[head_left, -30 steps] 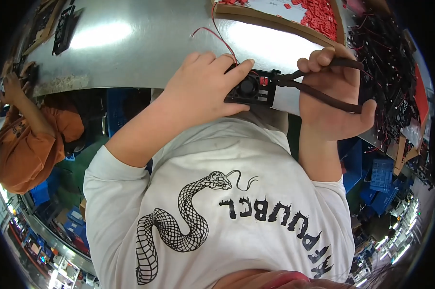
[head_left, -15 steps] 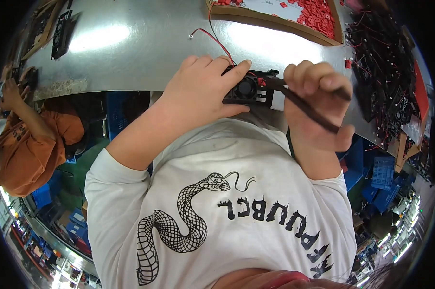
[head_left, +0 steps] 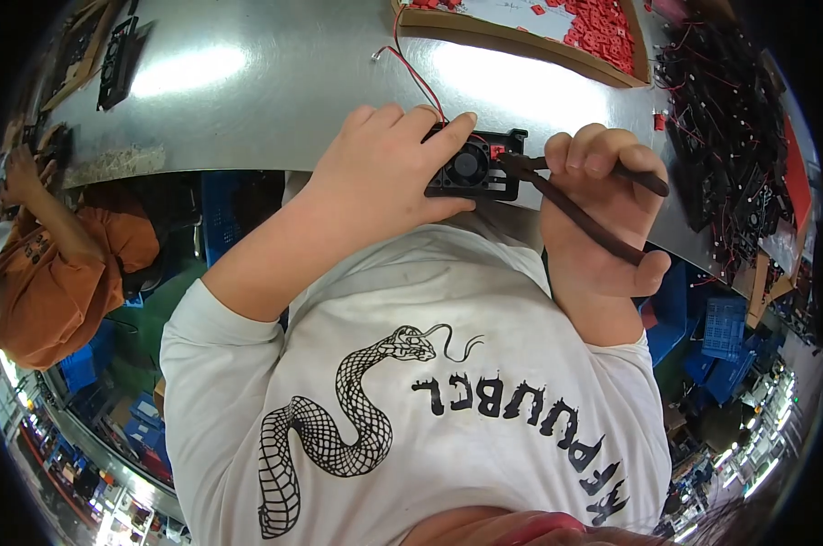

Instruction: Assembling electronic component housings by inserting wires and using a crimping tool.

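My left hand (head_left: 389,168) grips the left end of a black plastic bracket (head_left: 513,138) that carries a small black fan (head_left: 467,166). Its thumb and forefinger lie along opposite long edges. A small red plastic piece (head_left: 496,151) sits on the bracket just right of the fan. Dark pliers (head_left: 594,227) are held in my right hand (head_left: 607,200), their handles spread. The plier jaws are at the red piece; whether they pinch it I cannot tell. From the bracket's far side a red and black wire (head_left: 418,80) runs out to a small white plug (head_left: 376,55).
A cardboard tray (head_left: 521,47) of red pieces stands at the far side of the metal table (head_left: 275,100). To the right lies a heap of black fan brackets (head_left: 726,136) with wires. Another person in an orange shirt (head_left: 66,273) works at the left.
The pliers and my right hand have shifted slightly down, and the plier jaws now show over the bracket by the red piece. The wire's plug has swung a little to the right.
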`<state>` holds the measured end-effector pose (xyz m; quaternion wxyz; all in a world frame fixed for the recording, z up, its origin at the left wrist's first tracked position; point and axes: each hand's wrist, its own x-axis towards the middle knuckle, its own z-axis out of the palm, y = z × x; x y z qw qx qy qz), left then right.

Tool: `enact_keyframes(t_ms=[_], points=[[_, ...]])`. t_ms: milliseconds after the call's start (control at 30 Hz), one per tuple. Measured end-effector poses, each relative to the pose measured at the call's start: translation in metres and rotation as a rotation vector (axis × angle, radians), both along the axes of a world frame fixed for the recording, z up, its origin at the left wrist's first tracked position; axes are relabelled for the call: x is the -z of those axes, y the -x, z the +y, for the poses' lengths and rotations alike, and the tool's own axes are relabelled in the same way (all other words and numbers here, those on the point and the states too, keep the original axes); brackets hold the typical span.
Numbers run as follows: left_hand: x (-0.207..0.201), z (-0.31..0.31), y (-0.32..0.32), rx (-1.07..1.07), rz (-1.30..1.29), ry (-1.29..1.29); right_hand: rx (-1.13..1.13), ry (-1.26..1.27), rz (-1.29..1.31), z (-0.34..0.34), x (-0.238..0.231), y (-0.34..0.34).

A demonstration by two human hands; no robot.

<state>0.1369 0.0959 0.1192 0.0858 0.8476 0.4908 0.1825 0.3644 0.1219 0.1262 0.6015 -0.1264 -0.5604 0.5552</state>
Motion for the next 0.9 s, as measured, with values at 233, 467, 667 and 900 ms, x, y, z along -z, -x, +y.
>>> enact_keyframes(t_ms=[233,467,667,900], points=[[0.002,-0.01,-0.011,-0.021,0.072,-0.115,0.067,0.223,0.336,0.015,-0.007,0.017],[-0.011,0.005,0.022,-0.078,-0.066,0.113,0.269,-0.216,0.127,0.019,-0.014,0.01],[-0.01,0.019,0.174,-0.672,0.447,-0.159,0.258,-0.643,-0.859,0.036,0.001,-0.022],[-0.02,-0.007,0.137,-0.469,0.158,-0.268,0.931,-0.129,-1.515,0.075,-0.022,-0.127]])
